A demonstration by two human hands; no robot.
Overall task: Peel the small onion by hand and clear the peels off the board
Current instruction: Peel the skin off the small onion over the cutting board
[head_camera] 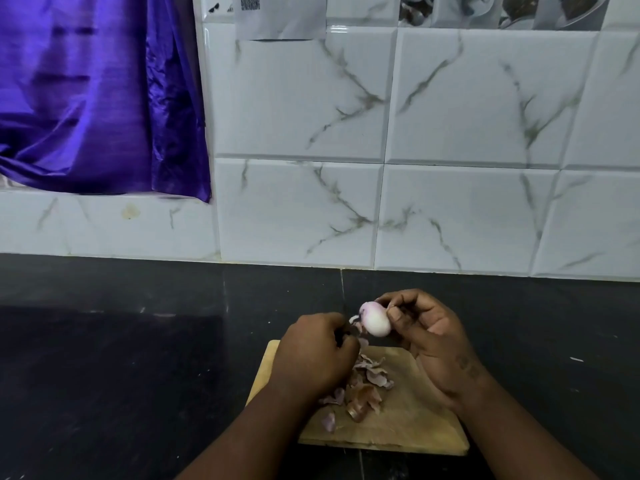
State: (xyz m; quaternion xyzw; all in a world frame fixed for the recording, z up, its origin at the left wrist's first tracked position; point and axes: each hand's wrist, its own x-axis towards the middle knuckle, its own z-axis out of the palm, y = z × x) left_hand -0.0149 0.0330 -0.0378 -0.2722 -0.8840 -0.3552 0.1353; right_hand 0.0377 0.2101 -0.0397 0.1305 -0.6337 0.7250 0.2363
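A small onion (375, 320), pale white with a pink tip, is held above the far edge of the wooden cutting board (408, 424). My right hand (429, 337) grips it between thumb and fingertips. My left hand (315, 351) is closed just left of the onion, pinching a thin strip of peel (355, 322) that still hangs from it. A pile of pinkish-brown onion peels (363, 382) lies on the board below my hands, partly hidden by my left wrist.
The board sits on a black countertop (138, 358) that spreads left and right. A white marble-patterned tiled wall (381, 150) rises behind it. A purple curtain (97, 91) hangs at the upper left.
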